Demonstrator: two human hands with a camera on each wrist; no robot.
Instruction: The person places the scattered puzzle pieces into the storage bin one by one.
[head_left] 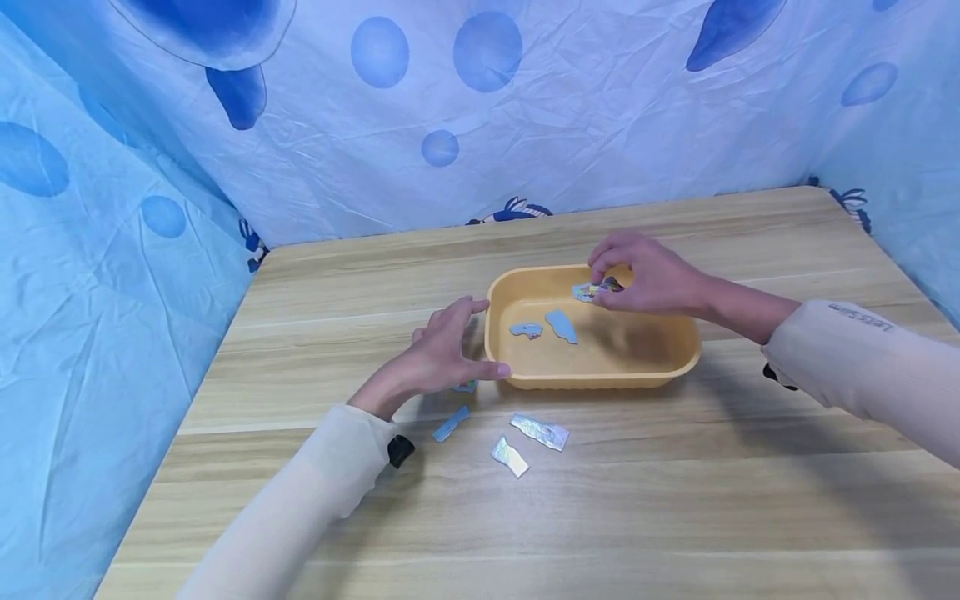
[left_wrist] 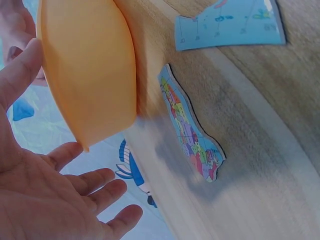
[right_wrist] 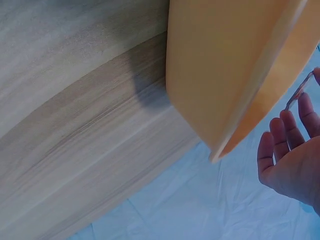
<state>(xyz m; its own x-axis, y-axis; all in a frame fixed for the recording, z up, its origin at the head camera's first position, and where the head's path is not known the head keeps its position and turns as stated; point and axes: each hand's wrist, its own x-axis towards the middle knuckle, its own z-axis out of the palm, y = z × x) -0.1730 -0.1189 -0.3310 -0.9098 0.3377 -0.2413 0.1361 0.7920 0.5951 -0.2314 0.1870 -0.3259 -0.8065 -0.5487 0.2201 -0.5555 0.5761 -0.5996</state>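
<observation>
My right hand (head_left: 641, 273) is above the back right part of a yellow-orange plastic bin (head_left: 585, 381). Between its thumb and fingertips it pinches a flat, colourful puzzle piece (head_left: 592, 290), seen edge-on in the right wrist view. At the bin's left end is my left hand (head_left: 442, 346), with thumb and index finger spread against the rim and the other fingers loosely extended. Two light-blue pieces lie inside the bin, one small (head_left: 526, 330) and one longer (head_left: 561, 326). In the left wrist view, a piece with a multicoloured map print (left_wrist: 190, 130) lies on the table by that hand.
In front of the bin lie a narrow blue piece (head_left: 451, 423) and two shiny pale pieces (head_left: 540, 432). The wooden table (head_left: 675, 517) ends at a blue-and-white printed curtain (head_left: 570, 108) along the back and sides.
</observation>
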